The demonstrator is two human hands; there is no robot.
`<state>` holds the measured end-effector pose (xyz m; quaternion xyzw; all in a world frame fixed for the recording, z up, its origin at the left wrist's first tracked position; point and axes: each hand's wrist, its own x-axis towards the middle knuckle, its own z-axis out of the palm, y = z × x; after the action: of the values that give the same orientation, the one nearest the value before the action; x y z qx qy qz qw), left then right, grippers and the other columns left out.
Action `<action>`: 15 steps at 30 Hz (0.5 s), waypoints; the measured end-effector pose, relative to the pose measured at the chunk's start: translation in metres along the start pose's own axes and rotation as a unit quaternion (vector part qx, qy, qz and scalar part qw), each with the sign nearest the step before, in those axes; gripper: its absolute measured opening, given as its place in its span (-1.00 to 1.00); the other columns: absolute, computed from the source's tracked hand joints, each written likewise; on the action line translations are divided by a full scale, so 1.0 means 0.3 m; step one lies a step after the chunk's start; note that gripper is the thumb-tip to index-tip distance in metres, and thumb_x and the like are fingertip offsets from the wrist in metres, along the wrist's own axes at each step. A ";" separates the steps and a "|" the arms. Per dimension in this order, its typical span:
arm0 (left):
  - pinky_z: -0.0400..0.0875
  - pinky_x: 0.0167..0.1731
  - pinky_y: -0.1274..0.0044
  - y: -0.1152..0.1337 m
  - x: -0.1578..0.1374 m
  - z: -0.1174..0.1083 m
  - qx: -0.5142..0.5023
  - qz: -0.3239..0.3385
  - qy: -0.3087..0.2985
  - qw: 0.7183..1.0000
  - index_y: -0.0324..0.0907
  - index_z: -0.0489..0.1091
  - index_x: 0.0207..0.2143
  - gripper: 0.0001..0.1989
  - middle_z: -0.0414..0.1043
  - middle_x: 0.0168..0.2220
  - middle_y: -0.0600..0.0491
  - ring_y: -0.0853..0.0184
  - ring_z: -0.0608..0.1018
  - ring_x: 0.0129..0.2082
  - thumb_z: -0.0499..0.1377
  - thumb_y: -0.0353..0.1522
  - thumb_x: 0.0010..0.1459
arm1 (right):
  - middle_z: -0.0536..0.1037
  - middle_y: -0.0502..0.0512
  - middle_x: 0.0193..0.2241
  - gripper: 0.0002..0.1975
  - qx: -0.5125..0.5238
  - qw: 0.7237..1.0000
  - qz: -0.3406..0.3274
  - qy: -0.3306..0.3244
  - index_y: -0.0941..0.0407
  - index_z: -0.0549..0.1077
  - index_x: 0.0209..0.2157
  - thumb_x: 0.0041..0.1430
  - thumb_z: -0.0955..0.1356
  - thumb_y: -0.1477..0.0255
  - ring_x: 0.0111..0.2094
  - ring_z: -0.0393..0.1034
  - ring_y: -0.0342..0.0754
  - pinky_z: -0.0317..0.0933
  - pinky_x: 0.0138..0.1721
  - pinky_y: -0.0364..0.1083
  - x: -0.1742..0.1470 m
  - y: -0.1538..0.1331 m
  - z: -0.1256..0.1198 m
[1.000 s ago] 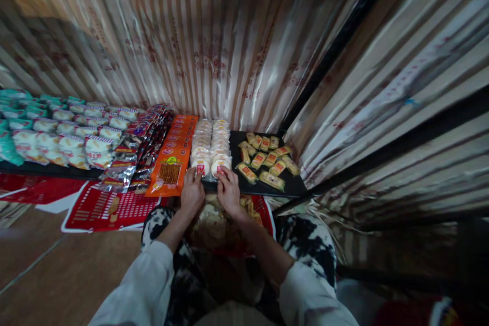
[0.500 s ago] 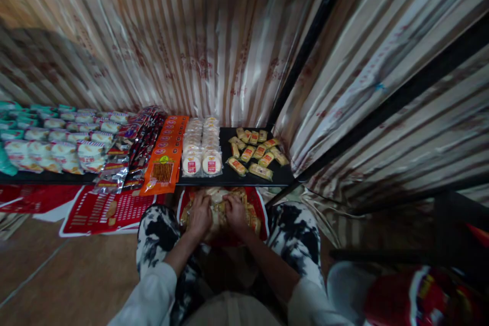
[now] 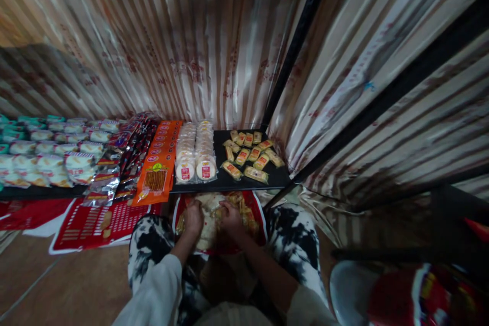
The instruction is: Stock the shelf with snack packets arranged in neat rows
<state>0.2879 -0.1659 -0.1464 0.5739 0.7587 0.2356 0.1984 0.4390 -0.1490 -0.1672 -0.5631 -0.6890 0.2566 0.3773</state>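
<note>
Between my knees sits a red box (image 3: 263, 221) with a white rim, holding several small yellow-wrapped snacks (image 3: 244, 209). Across its left and middle part lies a pale, crinkled plastic sheet (image 3: 208, 234), possibly a bag. My left hand (image 3: 193, 218) is closed at the sheet's left side, its fingertips curled onto it. On the other side, my right hand (image 3: 231, 218) is closed with thumb and fingers pinched at the sheet's right edge, close to the yellow snacks. Dim light and blur hide the exact grip.
Just beyond the box, a black shelf (image 3: 248, 185) bears loose yellow-wrapped snacks (image 3: 255, 174), round white packs (image 3: 206, 169), an orange packet (image 3: 156, 163), dark sachets (image 3: 132, 150) and white packs (image 3: 80, 165). Slanting black poles (image 3: 355, 117) stand at right before a striped curtain (image 3: 214, 35).
My hands have moved slightly apart, and more of the pale sheet shows between them, reaching down to the box's near side. The whole view has shifted a little.
</note>
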 end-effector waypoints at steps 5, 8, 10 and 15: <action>0.30 -0.12 0.45 -0.002 -0.034 -0.009 0.005 0.003 0.001 1.000 -0.26 0.42 -0.36 -0.73 0.43 -0.25 -0.13 0.25 0.46 -0.17 -0.04 -0.59 0.03 | 0.57 0.13 -0.29 -0.64 0.005 0.999 0.032 0.009 0.12 0.52 -0.24 0.00 0.19 0.59 -0.21 0.44 0.00 0.31 -0.11 -0.03 0.008 0.012 -0.001; 0.30 -0.12 0.46 0.011 -0.064 -0.026 0.011 0.010 0.017 1.000 -0.23 0.39 -0.31 -0.74 0.40 -0.22 -0.09 0.26 0.44 -0.16 -0.01 -0.58 0.00 | 0.56 0.17 -0.22 -0.63 0.008 0.999 0.039 -0.008 0.15 0.49 -0.17 0.02 0.19 0.57 -0.15 0.42 0.01 0.29 -0.08 -0.01 0.008 0.014 -0.002; 0.31 -0.14 0.47 0.020 -0.086 -0.039 0.010 0.016 0.023 1.000 -0.22 0.38 -0.30 -0.75 0.39 -0.23 -0.06 0.28 0.44 -0.19 0.01 -0.58 -0.02 | 0.55 0.17 -0.20 -0.61 0.008 0.999 0.039 -0.014 0.16 0.48 -0.14 0.02 0.19 0.58 -0.14 0.42 0.01 0.29 -0.07 -0.01 0.006 0.017 -0.005; 0.31 -0.19 0.46 0.032 -0.137 -0.067 0.010 0.012 0.018 1.000 -0.22 0.38 -0.42 -0.84 0.39 -0.33 -0.04 0.27 0.44 -0.26 0.01 -0.53 0.05 | 0.54 0.13 -0.16 -0.55 0.001 1.000 0.004 -0.030 0.10 0.47 -0.09 -0.01 0.19 0.63 -0.12 0.41 -0.01 0.27 -0.04 0.01 -0.005 0.020 -0.011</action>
<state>0.2947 -0.2060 -0.1233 0.5805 0.7575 0.2410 0.1764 0.4453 -0.1492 -0.1704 -0.5577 -0.6971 0.2759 0.3562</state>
